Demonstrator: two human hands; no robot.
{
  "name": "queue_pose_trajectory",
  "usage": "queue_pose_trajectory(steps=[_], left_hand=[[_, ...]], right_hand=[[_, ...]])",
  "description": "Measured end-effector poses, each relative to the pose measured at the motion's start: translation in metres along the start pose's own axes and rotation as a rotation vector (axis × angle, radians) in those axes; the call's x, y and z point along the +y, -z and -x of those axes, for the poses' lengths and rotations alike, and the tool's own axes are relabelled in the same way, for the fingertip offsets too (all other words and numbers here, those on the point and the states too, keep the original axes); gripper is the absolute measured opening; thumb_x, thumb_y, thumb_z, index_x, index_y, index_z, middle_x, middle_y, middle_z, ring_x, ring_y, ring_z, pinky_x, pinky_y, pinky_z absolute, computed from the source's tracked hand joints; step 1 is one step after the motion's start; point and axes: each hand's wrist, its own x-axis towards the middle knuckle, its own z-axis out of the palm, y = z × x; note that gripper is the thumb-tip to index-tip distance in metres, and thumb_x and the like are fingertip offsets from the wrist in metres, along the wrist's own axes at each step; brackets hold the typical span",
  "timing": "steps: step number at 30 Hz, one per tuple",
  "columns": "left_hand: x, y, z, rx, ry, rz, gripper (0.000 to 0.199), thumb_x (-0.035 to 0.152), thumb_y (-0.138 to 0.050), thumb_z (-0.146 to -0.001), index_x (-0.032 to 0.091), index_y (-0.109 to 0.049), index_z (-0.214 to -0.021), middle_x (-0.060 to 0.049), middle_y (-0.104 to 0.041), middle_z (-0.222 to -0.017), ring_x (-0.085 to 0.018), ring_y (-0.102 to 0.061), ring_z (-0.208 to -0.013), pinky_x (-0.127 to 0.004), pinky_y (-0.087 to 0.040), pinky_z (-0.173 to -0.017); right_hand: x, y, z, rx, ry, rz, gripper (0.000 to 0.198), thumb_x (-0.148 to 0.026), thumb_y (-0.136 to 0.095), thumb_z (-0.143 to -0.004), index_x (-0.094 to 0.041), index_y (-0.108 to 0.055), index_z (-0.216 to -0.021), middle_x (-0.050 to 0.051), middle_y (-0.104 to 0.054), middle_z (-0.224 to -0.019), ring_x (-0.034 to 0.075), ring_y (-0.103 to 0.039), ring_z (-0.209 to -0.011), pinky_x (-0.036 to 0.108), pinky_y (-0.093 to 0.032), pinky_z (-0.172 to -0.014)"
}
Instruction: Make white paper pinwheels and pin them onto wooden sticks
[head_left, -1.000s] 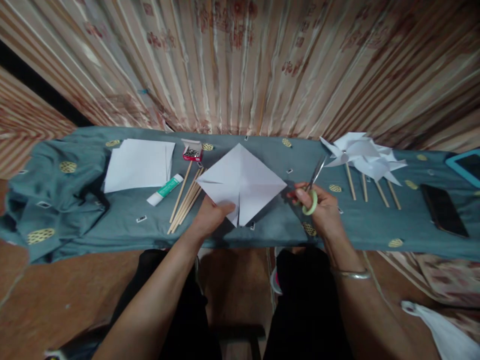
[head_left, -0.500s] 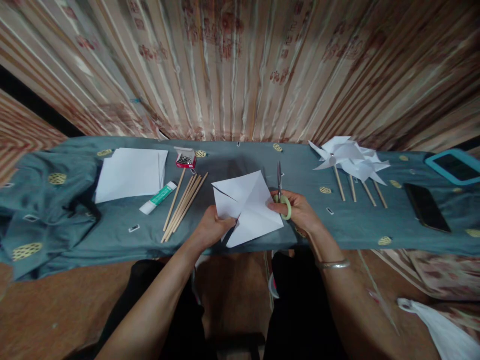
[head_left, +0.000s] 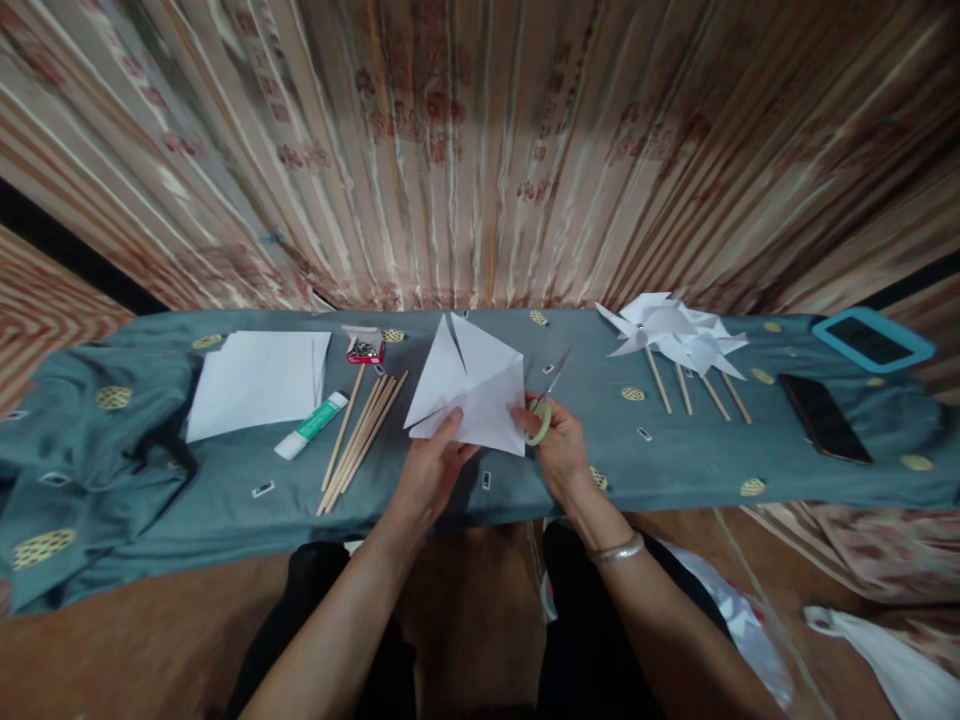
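A square sheet of white paper (head_left: 487, 390) is held up over the cloth-covered table, with one slit running in from its far corner and another from its left corner. My left hand (head_left: 435, 455) pinches the near left edge, thumb on top. On the other side, my right hand (head_left: 559, 440) keeps the green-handled scissors (head_left: 538, 422) in its grip, blades pointing away to the upper right. The thumb of that hand also touches the paper's right edge.
Left of the paper lie wooden sticks (head_left: 367, 440), a glue tube (head_left: 311, 425), an opened red box (head_left: 365, 347) of small metal pieces and stacked white paper (head_left: 259, 380). To the right are several paper pinwheels (head_left: 675, 330), a dark phone (head_left: 825, 415) and a blue-framed tablet (head_left: 874, 338).
The paper has been turned clockwise, so the slits now point to the far and left sides. My right hand has moved left with the scissors, and the blades tilt rightward.
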Motion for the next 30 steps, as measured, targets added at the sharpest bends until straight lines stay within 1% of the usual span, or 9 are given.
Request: queue_pose_trajectory(steps=[3, 5, 7, 10, 13, 16, 20, 25, 30], left_hand=[[-0.001, -0.002, -0.006, 0.150, -0.016, 0.074, 0.040, 0.028, -0.081, -0.068, 0.020, -0.065, -0.104, -0.004, -0.073, -0.107, -0.019, -0.069, -0.094, -0.031, -0.057, -0.083], [0.005, 0.000, -0.009, 0.203, -0.027, 0.086, 0.036, 0.027, -0.077, -0.073, 0.019, -0.065, -0.106, -0.005, -0.073, -0.109, -0.020, -0.069, -0.094, -0.031, -0.058, -0.081], [0.013, 0.005, -0.012, 0.231, -0.060, 0.094, 0.032, 0.025, -0.073, -0.078, 0.018, -0.065, -0.108, -0.006, -0.072, -0.110, -0.021, -0.068, -0.096, -0.030, -0.059, -0.080], [0.028, 0.012, -0.015, 0.244, -0.139, 0.120, 0.030, 0.024, -0.069, -0.082, 0.018, -0.064, -0.111, -0.008, -0.073, -0.111, -0.021, -0.068, -0.099, -0.029, -0.059, -0.081], [0.038, 0.016, -0.015, 0.249, -0.195, 0.136, 0.031, 0.021, -0.065, -0.086, 0.018, -0.062, -0.116, -0.007, -0.073, -0.111, -0.018, -0.070, -0.097, -0.028, -0.058, -0.084], [0.041, 0.015, -0.015, 0.247, -0.192, 0.141, 0.026, 0.018, -0.057, -0.091, 0.018, -0.061, -0.117, -0.005, -0.075, -0.105, -0.014, -0.071, -0.087, -0.026, -0.057, -0.085], [0.036, 0.011, -0.014, 0.235, -0.143, 0.151, 0.025, 0.017, -0.053, -0.093, 0.017, -0.062, -0.116, -0.004, -0.076, -0.099, -0.012, -0.071, -0.079, -0.023, -0.058, -0.080], [0.030, 0.007, -0.013, 0.241, -0.107, 0.108, 0.028, 0.019, -0.054, -0.092, 0.017, -0.062, -0.120, -0.006, -0.074, -0.108, -0.015, -0.071, -0.087, -0.026, -0.058, -0.081], [0.030, 0.005, -0.012, 0.237, -0.099, 0.085, 0.026, 0.018, -0.053, -0.093, 0.016, -0.063, -0.117, -0.006, -0.073, -0.109, -0.015, -0.070, -0.086, -0.032, -0.058, -0.087]], right_hand=[[0.000, -0.006, 0.005, -0.050, -0.017, 0.054, 0.050, -0.042, -0.090, -0.042, -0.022, -0.067, -0.080, -0.004, -0.069, -0.071, 0.013, -0.058, -0.063, 0.028, -0.049, -0.063], [-0.002, -0.005, 0.009, -0.118, -0.017, 0.127, 0.048, -0.050, -0.087, -0.048, -0.021, -0.066, -0.079, -0.004, -0.068, -0.067, 0.012, -0.056, -0.061, 0.027, -0.047, -0.061], [-0.006, -0.001, 0.014, -0.242, -0.044, 0.212, 0.048, -0.061, -0.080, -0.058, -0.020, -0.066, -0.080, -0.002, -0.067, -0.064, 0.012, -0.056, -0.059, 0.026, -0.045, -0.058], [-0.013, 0.012, 0.023, -0.501, -0.129, 0.352, 0.056, -0.070, -0.067, -0.069, -0.018, -0.066, -0.090, 0.004, -0.072, -0.074, 0.013, -0.059, -0.063, 0.026, -0.045, -0.061], [-0.018, 0.022, 0.031, -0.705, -0.166, 0.476, 0.059, -0.070, -0.065, -0.072, -0.017, -0.065, -0.096, 0.006, -0.072, -0.082, 0.015, -0.060, -0.069, 0.027, -0.046, -0.066], [-0.021, 0.027, 0.037, -0.833, -0.223, 0.517, 0.060, -0.069, -0.065, -0.073, -0.015, -0.063, -0.098, 0.006, -0.071, -0.081, 0.015, -0.060, -0.070, 0.028, -0.046, -0.068], [-0.022, 0.025, 0.038, -0.860, -0.268, 0.518, 0.063, -0.071, -0.066, -0.070, -0.014, -0.062, -0.096, 0.006, -0.069, -0.079, 0.014, -0.058, -0.069, 0.028, -0.044, -0.068], [-0.024, 0.024, 0.036, -0.841, -0.247, 0.531, 0.063, -0.073, -0.067, -0.068, -0.014, -0.063, -0.093, 0.005, -0.068, -0.075, 0.014, -0.056, -0.066, 0.027, -0.043, -0.065], [-0.024, 0.024, 0.036, -0.830, -0.264, 0.541, 0.064, -0.074, -0.067, -0.066, -0.015, -0.063, -0.092, 0.004, -0.068, -0.075, 0.014, -0.056, -0.066, 0.027, -0.043, -0.064]])
